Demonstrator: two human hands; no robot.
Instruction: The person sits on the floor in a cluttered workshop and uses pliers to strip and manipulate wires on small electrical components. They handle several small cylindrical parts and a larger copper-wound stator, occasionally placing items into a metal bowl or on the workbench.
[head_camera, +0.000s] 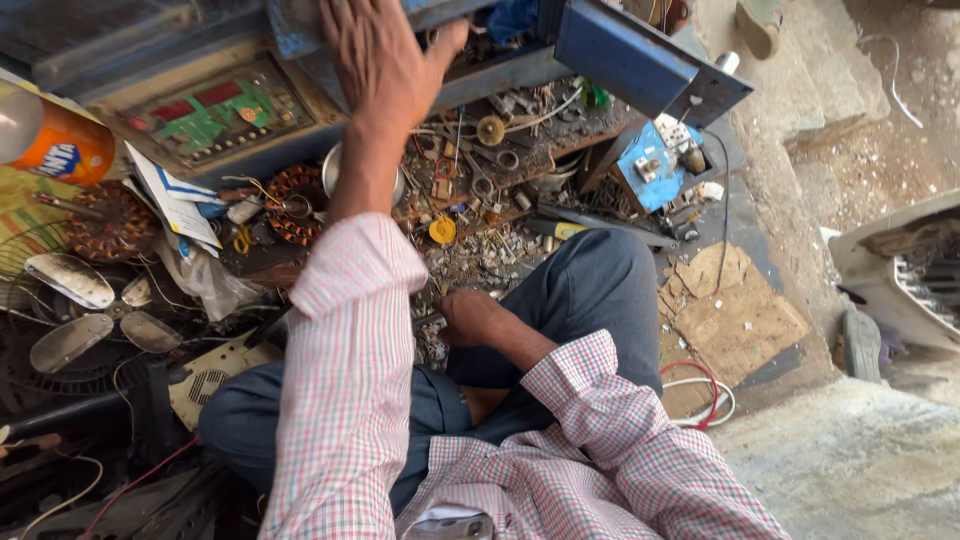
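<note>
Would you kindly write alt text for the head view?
A seated person's left hand reaches up to a blue metal box, while the right hand rests low among scattered small metal parts. A copper-wound motor coil lies nearby.

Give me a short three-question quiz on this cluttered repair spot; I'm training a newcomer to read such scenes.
1. True or false: the left hand is raised toward the blue metal box area at the top.
2. Where is the right hand? A) on the fan blades B) low among small parts by the knee C) holding the orange bottle
3. Fill in: the copper-wound motor stator lies just ____ of the left forearm in the picture.

Key: 1 true; 2 B; 3 left. The fan blades and orange bottle lie untouched at far left.
</note>
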